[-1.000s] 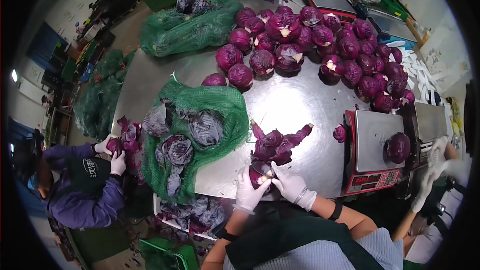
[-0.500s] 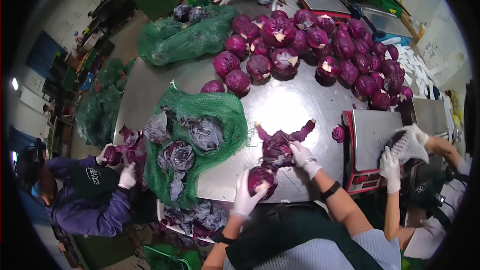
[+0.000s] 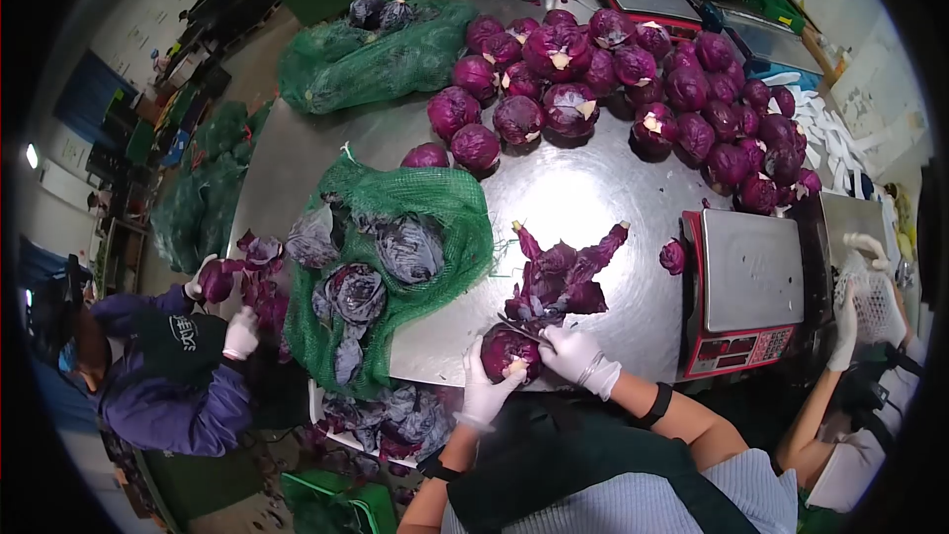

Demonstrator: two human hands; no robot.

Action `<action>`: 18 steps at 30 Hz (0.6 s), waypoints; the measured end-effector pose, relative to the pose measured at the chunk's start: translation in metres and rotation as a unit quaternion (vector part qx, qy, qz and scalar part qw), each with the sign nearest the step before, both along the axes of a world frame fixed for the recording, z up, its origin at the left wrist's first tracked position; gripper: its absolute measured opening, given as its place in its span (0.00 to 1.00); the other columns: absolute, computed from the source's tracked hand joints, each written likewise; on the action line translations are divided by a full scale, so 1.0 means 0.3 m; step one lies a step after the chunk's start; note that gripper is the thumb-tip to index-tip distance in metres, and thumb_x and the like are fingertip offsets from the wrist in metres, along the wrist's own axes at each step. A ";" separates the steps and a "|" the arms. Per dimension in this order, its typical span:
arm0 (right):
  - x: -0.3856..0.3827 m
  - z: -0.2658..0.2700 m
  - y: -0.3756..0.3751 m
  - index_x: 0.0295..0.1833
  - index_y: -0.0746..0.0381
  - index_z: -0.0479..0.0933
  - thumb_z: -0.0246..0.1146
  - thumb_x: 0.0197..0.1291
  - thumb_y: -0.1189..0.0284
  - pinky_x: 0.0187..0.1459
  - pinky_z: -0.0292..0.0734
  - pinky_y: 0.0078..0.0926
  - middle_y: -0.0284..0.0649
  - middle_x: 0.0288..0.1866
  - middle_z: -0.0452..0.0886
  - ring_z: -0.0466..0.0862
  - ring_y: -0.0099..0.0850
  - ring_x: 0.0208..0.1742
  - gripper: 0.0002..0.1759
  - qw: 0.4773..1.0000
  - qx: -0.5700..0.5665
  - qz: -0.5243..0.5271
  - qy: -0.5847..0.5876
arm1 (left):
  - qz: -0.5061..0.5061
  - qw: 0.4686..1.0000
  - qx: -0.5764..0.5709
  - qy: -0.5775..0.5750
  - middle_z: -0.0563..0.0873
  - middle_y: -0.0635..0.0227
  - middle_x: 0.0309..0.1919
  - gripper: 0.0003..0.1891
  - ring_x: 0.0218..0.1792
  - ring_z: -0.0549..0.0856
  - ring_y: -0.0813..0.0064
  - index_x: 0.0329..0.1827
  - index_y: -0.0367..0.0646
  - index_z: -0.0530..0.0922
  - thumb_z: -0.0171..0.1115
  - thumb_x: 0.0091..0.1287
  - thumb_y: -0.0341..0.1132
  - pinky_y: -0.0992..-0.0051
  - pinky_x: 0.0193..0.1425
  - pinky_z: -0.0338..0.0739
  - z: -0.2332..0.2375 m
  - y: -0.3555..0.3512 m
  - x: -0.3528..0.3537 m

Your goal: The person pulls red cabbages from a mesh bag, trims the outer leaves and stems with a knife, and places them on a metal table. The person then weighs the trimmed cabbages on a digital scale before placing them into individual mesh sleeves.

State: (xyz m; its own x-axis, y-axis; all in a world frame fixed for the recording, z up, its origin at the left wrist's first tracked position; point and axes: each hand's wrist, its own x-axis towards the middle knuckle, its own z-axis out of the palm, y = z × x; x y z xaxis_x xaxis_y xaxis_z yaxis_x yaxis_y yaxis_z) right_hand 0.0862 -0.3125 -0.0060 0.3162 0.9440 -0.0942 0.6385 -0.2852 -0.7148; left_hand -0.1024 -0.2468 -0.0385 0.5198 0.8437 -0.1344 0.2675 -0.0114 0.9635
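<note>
My left hand [image 3: 486, 386], in a white glove, cups the left side of a red cabbage [image 3: 509, 356] at the table's near edge. The cabbage's pale cut stem faces toward me. My right hand [image 3: 578, 360], also gloved, is closed round a knife [image 3: 522, 329], whose thin dark blade lies across the cabbage's far side. The handle is hidden in my fist. Just beyond, loose purple outer leaves [image 3: 559, 277] lie in a heap on the metal table [image 3: 583, 193].
Left of me, a green mesh bag [image 3: 450, 208] holds several unpeeled cabbages. Many peeled cabbages [image 3: 559, 49] are piled at the far side. A scale [image 3: 751, 272] stands right. Co-workers are at the left [image 3: 178, 366], right [image 3: 860, 405] and far side.
My right hand has left the leaf heap and come to the cabbage with the knife. The leaves have spread out. At the right, a co-worker's hands have moved away from the scale.
</note>
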 end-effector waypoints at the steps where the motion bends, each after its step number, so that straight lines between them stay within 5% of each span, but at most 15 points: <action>1: 0.026 -0.011 0.003 0.39 0.62 0.75 0.57 0.57 0.64 0.39 0.75 0.45 0.53 0.34 0.80 0.81 0.50 0.34 0.12 1.000 -0.020 0.008 -0.022 | -0.020 0.999 0.013 0.039 0.62 0.48 0.60 0.49 0.62 0.66 0.55 0.68 0.34 0.53 0.76 0.48 0.42 0.64 0.67 0.61 0.034 0.009 0.002; 2: 0.068 -0.073 0.007 0.36 0.62 0.74 0.55 0.58 0.64 0.37 0.74 0.47 0.54 0.32 0.79 0.80 0.52 0.33 0.12 0.998 0.023 -0.039 0.044 | -0.038 0.996 0.026 0.078 0.62 0.48 0.60 0.50 0.62 0.66 0.55 0.68 0.35 0.53 0.76 0.48 0.41 0.64 0.67 0.61 0.072 0.018 0.000; 5: 0.162 -0.090 0.000 0.43 0.61 0.76 0.57 0.59 0.60 0.38 0.76 0.45 0.53 0.38 0.81 0.81 0.52 0.34 0.16 0.990 -0.111 -0.048 0.072 | -0.077 0.995 -0.058 0.037 0.58 0.50 0.64 0.50 0.65 0.63 0.56 0.70 0.37 0.51 0.75 0.49 0.40 0.65 0.71 0.56 0.095 0.048 -0.024; 6: 0.152 -0.119 -0.014 0.51 0.60 0.76 0.61 0.56 0.56 0.42 0.77 0.39 0.52 0.46 0.80 0.82 0.48 0.38 0.23 0.993 0.029 0.024 0.112 | -0.074 0.995 -0.058 0.038 0.58 0.50 0.64 0.50 0.65 0.63 0.56 0.70 0.37 0.51 0.75 0.49 0.40 0.65 0.71 0.56 0.102 0.056 -0.027; 8: 0.098 0.068 0.010 0.55 0.62 0.74 0.65 0.53 0.53 0.49 0.75 0.34 0.52 0.50 0.79 0.81 0.44 0.45 0.30 0.923 -0.157 0.022 0.351 | -0.153 0.985 0.054 0.061 0.57 0.50 0.65 0.51 0.66 0.63 0.56 0.71 0.38 0.50 0.75 0.48 0.40 0.65 0.71 0.56 0.114 0.062 -0.025; 10: 0.066 0.026 0.024 0.51 0.68 0.73 0.67 0.49 0.49 0.54 0.72 0.33 0.51 0.50 0.79 0.79 0.42 0.51 0.35 0.981 -0.118 0.071 0.140 | -0.128 0.990 0.036 0.040 0.60 0.50 0.63 0.49 0.64 0.65 0.56 0.70 0.39 0.54 0.75 0.48 0.41 0.65 0.70 0.58 0.098 0.043 0.008; 13: 0.039 0.025 0.024 0.49 0.67 0.74 0.63 0.54 0.51 0.51 0.73 0.37 0.54 0.45 0.80 0.80 0.45 0.47 0.29 0.985 -0.079 0.034 0.149 | 0.030 0.995 0.061 0.074 0.67 0.51 0.57 0.39 0.58 0.70 0.56 0.62 0.38 0.65 0.75 0.48 0.42 0.64 0.64 0.65 0.056 0.015 0.078; 18: 0.011 -0.052 0.040 0.39 0.62 0.73 0.53 0.62 0.61 0.35 0.76 0.45 0.52 0.28 0.80 0.81 0.50 0.31 0.15 0.998 -0.025 0.008 -0.057 | 0.060 0.990 0.056 0.115 0.68 0.51 0.53 0.37 0.55 0.72 0.56 0.61 0.38 0.67 0.74 0.49 0.41 0.65 0.61 0.68 0.112 0.017 0.132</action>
